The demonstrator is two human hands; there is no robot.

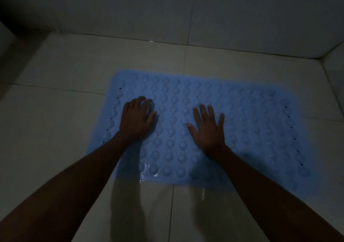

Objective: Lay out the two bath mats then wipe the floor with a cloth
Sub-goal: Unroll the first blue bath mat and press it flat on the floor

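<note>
A light blue bath mat [251,122], covered in round bumps with small holes along its short edges, lies flat on the pale tiled floor [55,122]. My left hand [136,119] rests palm down on the mat's left part, its fingertips slightly bent. On the mat's middle my right hand [207,128] presses flat with fingers spread. Neither hand holds anything. Only this one mat is in view, and no cloth shows.
Tiled walls [242,14] rise just behind the mat and meet in a corner at the far right [323,57]. A dark shadowed corner sits at the upper left. The floor near the mat's front edge [202,195] looks wet and shiny.
</note>
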